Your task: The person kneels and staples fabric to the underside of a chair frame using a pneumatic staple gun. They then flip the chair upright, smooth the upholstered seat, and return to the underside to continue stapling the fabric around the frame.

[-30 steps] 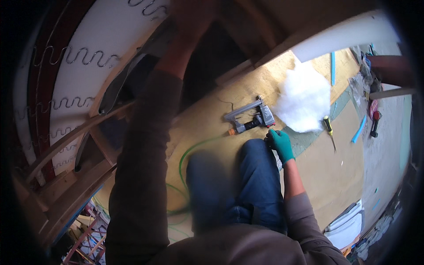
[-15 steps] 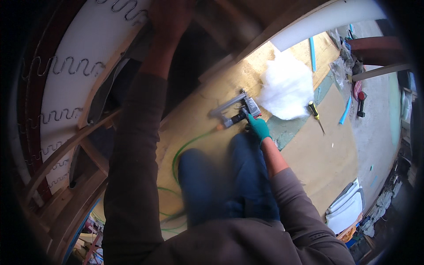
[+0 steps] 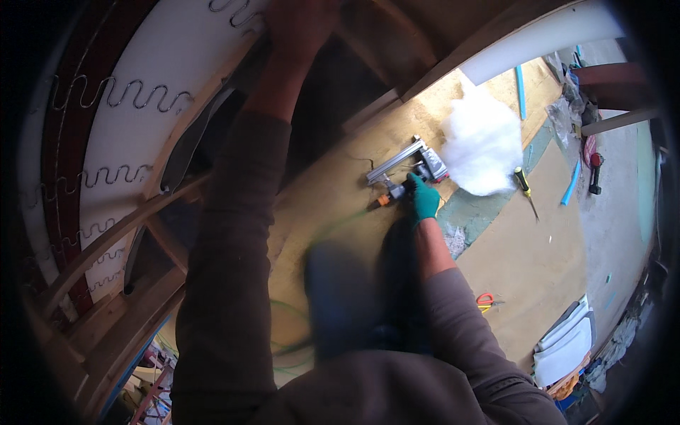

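My right hand (image 3: 425, 198), in a green glove, is wrapped round the handle of a pneumatic staple gun (image 3: 429, 164) with a grey body and a long metal magazine. An orange fitting joins it to a blurred green air hose (image 3: 340, 225). The gun is above the wooden board, beside a white wad of stuffing (image 3: 482, 145). My bare left hand (image 3: 303, 28) reaches up to the wooden furniture frame (image 3: 386, 42) at the top. Its fingers are lost in shadow and at the picture's edge, so its grip does not show.
Zigzag springs (image 3: 145, 95) run across the white-backed frame on the left, beside a curved wooden rail (image 3: 127, 227). A yellow-handled screwdriver (image 3: 523, 184), scissors (image 3: 486, 302) and blue strips (image 3: 571, 184) lie to the right. Stacked pale pads (image 3: 564, 347) are at the lower right.
The whole view has shifted, so most things appear farther right. The staple gun has turned slightly in my right hand's grip. Scissors now show beside my right forearm.
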